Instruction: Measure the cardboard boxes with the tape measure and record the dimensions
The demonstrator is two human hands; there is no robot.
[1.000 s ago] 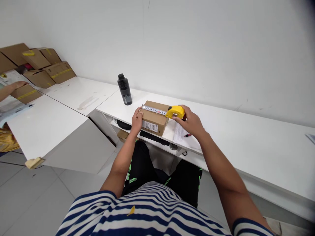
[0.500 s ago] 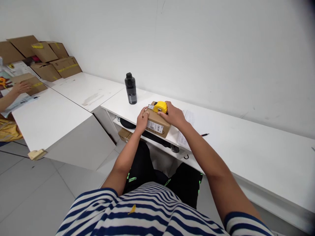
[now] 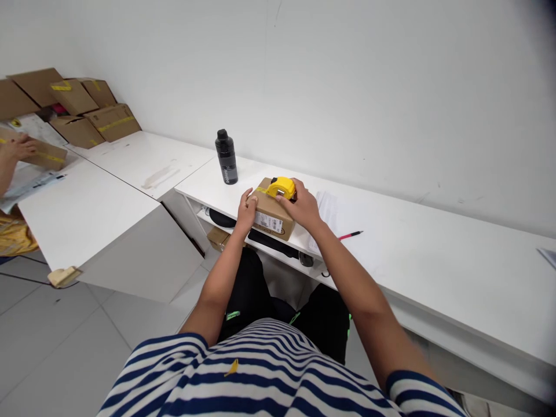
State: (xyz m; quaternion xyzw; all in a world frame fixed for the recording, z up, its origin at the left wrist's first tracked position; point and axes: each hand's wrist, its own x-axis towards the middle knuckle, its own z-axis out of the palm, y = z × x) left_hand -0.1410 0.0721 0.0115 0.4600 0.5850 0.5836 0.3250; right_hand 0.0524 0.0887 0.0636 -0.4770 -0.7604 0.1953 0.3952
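A small brown cardboard box (image 3: 274, 209) with a white printed label on its near side rests on the white shelf top. My left hand (image 3: 247, 213) grips the box's left end, thumb on its top edge. On top of the box is a yellow tape measure (image 3: 281, 187), held in my right hand (image 3: 303, 204) with the fingers curled around its right side. A short yellow strip shows on the box to the left of the case; whether it is blade or packing tape I cannot tell.
A black bottle (image 3: 226, 157) stands behind and left of the box. Written paper (image 3: 326, 209) and a red-black pen (image 3: 350, 235) lie to the right. At far left, another person's hand (image 3: 19, 147) rests on a box, near several stacked cartons (image 3: 112, 123).
The silver end that stuck out left of the tape measure no longer shows; a yellow strip is there now. My view has shifted slightly, and the pen shows more fully.
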